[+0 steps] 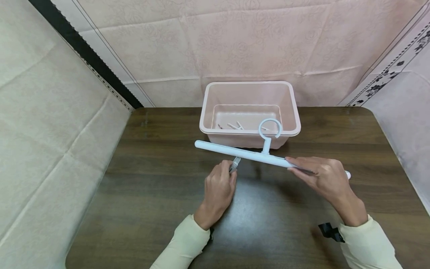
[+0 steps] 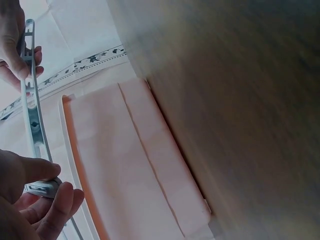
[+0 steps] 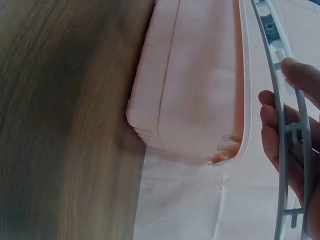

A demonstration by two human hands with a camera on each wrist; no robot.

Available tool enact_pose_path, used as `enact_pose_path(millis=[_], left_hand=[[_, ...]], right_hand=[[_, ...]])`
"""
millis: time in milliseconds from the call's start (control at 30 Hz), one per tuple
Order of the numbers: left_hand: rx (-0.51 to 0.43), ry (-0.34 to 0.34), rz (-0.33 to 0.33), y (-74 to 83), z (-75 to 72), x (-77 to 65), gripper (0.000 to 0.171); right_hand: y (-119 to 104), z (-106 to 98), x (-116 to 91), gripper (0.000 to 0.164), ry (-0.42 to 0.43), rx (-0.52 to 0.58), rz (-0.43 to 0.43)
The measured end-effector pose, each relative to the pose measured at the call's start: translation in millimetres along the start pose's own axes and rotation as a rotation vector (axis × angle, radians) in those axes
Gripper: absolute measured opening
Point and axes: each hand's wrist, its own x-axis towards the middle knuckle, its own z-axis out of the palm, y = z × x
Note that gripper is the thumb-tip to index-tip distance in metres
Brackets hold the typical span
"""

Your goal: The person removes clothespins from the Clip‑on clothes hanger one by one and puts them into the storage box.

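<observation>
A light blue hanger (image 1: 231, 150) with a round hook is held up over the table, its bar sloping slightly down to the right. My right hand (image 1: 324, 177) grips the bar near its right end. In the right wrist view the thumb and fingers (image 3: 270, 140) are on either side of the hanger's slotted underside (image 3: 281, 150). My left hand (image 1: 220, 185) pinches a small grey clip (image 1: 236, 163) just below the bar. The left wrist view shows this clip (image 2: 44, 188) between thumb and fingertips, overlapping the hanger (image 2: 35, 125).
A pale pink plastic basin (image 1: 248, 83) stands at the back of the dark wooden table (image 1: 151, 179), behind the hanger. Several small white pieces (image 1: 235, 126) lie on its floor. Pale patterned cloth (image 1: 248, 45) hangs behind the table and on both sides.
</observation>
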Motion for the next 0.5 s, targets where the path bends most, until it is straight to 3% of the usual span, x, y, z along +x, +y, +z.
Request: enact_pose_path(millis=[500], left_hand=[[-0.017, -0.005, -0.008, -1.7, -3.0, -0.6, 0.024]], right_hand=[[0.5, -0.3, -1.8, 0.045, 0.003, -0.015, 0.008]])
